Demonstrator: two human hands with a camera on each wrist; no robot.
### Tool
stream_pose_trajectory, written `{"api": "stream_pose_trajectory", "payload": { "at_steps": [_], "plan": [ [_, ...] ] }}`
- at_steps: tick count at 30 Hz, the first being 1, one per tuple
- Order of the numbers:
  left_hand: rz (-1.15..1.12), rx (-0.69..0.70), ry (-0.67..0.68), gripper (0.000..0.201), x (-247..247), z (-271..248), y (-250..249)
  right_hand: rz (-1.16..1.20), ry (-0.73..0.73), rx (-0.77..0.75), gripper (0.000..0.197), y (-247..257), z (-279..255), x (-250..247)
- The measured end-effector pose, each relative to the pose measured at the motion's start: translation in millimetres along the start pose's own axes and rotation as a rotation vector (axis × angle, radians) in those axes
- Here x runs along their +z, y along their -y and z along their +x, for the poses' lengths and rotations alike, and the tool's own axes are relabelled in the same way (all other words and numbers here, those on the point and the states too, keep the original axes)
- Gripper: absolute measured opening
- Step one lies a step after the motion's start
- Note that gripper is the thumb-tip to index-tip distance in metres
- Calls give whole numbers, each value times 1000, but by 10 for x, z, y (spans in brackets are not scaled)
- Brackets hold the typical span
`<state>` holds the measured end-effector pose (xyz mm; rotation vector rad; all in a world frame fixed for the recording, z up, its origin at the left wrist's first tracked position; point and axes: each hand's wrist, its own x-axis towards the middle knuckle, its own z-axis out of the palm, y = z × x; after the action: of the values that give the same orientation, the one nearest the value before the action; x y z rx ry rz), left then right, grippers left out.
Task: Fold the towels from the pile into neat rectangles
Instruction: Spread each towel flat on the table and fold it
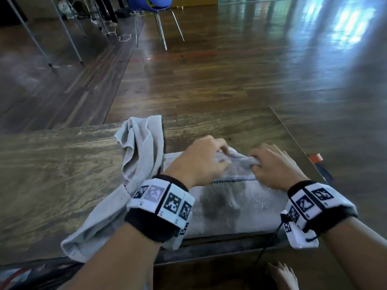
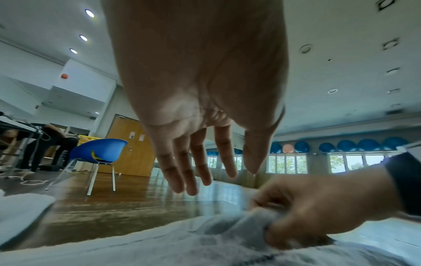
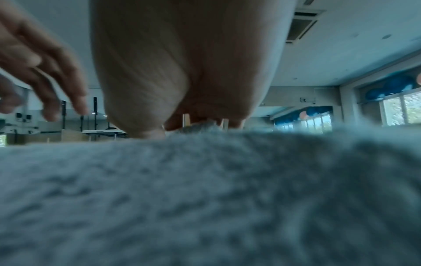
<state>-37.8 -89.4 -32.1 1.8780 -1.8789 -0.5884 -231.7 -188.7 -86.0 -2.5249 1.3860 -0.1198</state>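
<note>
A grey towel (image 1: 234, 204) with a checkered stripe lies flat near the table's front edge. My right hand (image 1: 256, 164) pinches a bunched fold of it at the far side; the left wrist view shows that hand (image 2: 318, 207) gripping the grey bunch (image 2: 246, 221). My left hand (image 1: 223, 152) hovers just left of it, over the same fold. Its fingers (image 2: 182, 172) hang straight and hold nothing. In the right wrist view the towel (image 3: 205, 198) fills the lower half. A second grey towel (image 1: 142, 147) lies crumpled to the left, trailing toward the near edge.
The wooden table (image 1: 52, 164) has bare surface on the left and beyond the towels. An orange object (image 1: 316, 158) sits at its right edge. A blue chair (image 1: 150, 5) stands on the floor beyond, and a white cord (image 1: 125, 37) lies there too.
</note>
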Motion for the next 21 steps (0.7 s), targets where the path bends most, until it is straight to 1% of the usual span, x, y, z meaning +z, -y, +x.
{"api": "stream_pose_trajectory", "payload": {
  "at_steps": [1,3,5,6,8,10,13,16,19,21],
  "plan": [
    [-6,23,18,20,49,8,-53,35,-46,-7,17,62,-31,-19],
    [12,57,28,25,116,34,-126,188,-164,-13,11,175,-84,-92],
    [2,79,-14,25,133,62,-170,359,-244,-34,15,255,-137,-182],
    [-23,76,-49,26,118,61,-188,435,-238,-46,16,293,-166,-231],
    [-94,67,-119,25,78,63,-206,591,-163,-65,15,351,-234,-313],
    [-139,73,-166,21,33,51,-208,676,-99,-74,17,375,-288,-384],
    [-118,87,-194,19,4,25,-193,766,-119,-78,21,390,-326,-472],
    [-89,86,-212,17,-15,24,-154,934,-123,-60,18,450,-330,-515],
    [-77,103,-237,14,-37,17,-137,1236,-142,50,18,519,-278,-530],
    [-95,123,-260,14,-35,12,-151,1341,-152,155,19,529,-229,-517]
  ]
}}
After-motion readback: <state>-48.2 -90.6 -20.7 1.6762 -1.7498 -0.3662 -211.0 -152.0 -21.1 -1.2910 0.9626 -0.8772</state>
